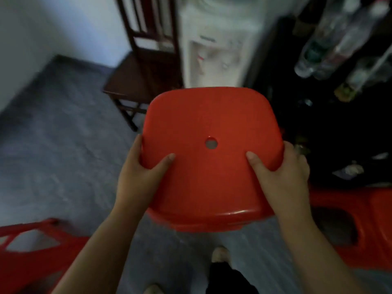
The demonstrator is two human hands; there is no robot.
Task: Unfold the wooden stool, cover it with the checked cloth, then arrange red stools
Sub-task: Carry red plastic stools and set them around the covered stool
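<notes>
A red plastic stool (pixel 210 124) with a round hole in the middle of its seat fills the centre, held up off the grey floor. My left hand (pixel 137 177) grips its left edge, thumb on top of the seat. On the right edge my right hand (pixel 282 177) grips the same way. Another red stool (pixel 27 251) shows at the bottom left, and a third red stool (pixel 360 225) sits at the right. The wooden stool and checked cloth are not in view.
A dark wooden chair (pixel 135 81) stands ahead on the left by the white wall. A white water dispenser (pixel 216 43) is straight ahead. Dark furniture with several plastic bottles (pixel 331 45) is at the right. My feet (pixel 220 253) are below the stool.
</notes>
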